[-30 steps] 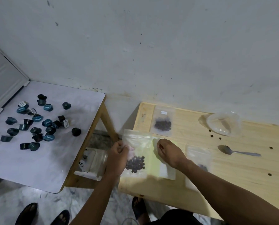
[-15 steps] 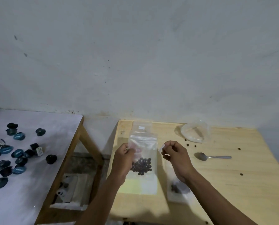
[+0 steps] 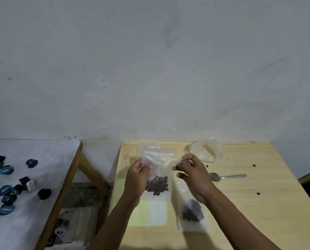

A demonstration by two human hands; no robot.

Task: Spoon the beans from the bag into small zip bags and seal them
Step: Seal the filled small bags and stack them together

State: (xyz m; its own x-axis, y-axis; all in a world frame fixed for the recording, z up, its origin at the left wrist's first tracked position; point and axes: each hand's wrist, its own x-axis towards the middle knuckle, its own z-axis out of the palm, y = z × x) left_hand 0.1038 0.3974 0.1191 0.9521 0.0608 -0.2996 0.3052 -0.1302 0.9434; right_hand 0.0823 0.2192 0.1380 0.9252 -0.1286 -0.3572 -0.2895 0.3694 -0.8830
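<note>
Clear zip bag (image 3: 158,175) pinched by both hands' fingers (image 3: 143,164).

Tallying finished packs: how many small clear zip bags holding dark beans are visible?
2: one small clear zip bag held up by the left hand; another lying below the right wrist. Others may be hidden.

A small clear plastic zip bag (image 3: 158,175) of dark beans (image 3: 157,184) is hanging upright at lower centre; a steel spoon (image 3: 226,176) is lying right.
</note>
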